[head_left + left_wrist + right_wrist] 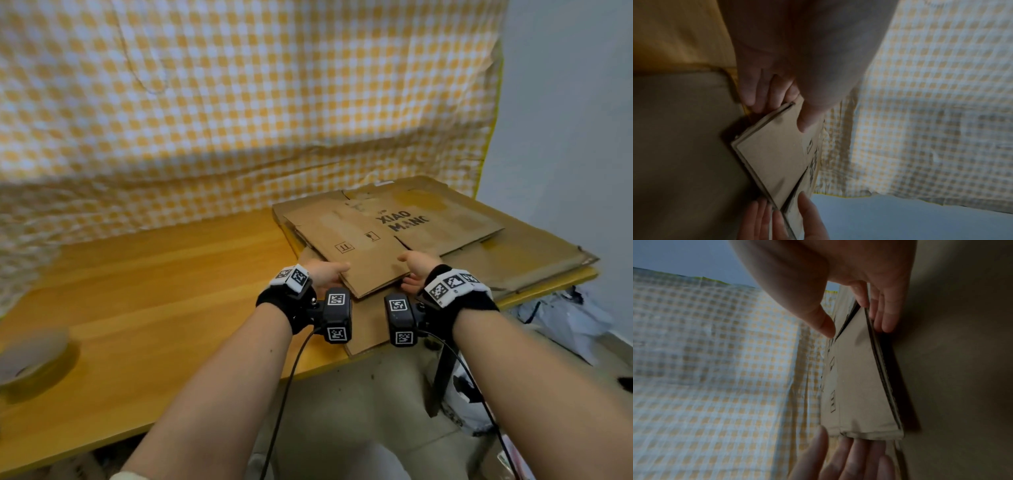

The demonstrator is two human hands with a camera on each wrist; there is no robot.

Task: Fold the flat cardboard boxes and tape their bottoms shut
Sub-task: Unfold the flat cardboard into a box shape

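A flat cardboard box (370, 246) printed "XIAO MANG" lies on top of a stack of larger flat cardboard (520, 253) at the right end of the wooden table (171, 274). My left hand (325, 274) pinches its near left corner, thumb on top and fingers underneath. My right hand (414, 267) holds the near right corner the same way. In the left wrist view the thumb (807, 120) presses on the box (777, 154), whose near edge is raised a little. In the right wrist view the fingers (884, 313) lie under the box (855, 386).
A roll of tape (32, 356) sits at the table's near left edge. A yellow checked cloth (239, 102) hangs behind the table. Crumpled bags (565, 318) lie on the floor to the right, below the table's edge.
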